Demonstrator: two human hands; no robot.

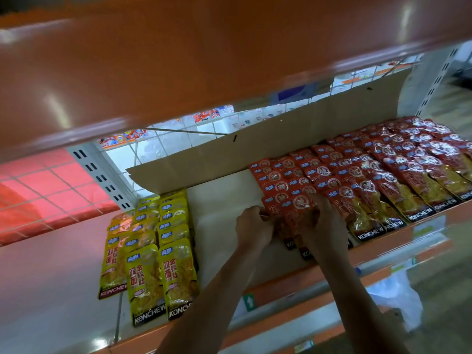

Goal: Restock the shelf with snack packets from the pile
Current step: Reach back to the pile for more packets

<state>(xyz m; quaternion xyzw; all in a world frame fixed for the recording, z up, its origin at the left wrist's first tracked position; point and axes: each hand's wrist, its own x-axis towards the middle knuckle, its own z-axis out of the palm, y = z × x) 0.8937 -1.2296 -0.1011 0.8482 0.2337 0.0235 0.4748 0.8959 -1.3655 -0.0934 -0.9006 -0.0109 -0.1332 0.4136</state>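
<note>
I see the left hand [252, 226] pinching the edge of the front red packets [298, 201] on the shelf [224, 195], the right hand [323, 221] seemingly curled over them.

The red snack packets [370, 175] carry white emblems and black bottom bands; yellow snack packets [150, 274] black-banded too; shelf [219, 200] white, orange-edged; cardboard [281, 139] brown.

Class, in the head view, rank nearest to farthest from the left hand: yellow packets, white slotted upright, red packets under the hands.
1. red packets, touching the left hand.
2. yellow packets, on its left.
3. white slotted upright, back left.
</note>
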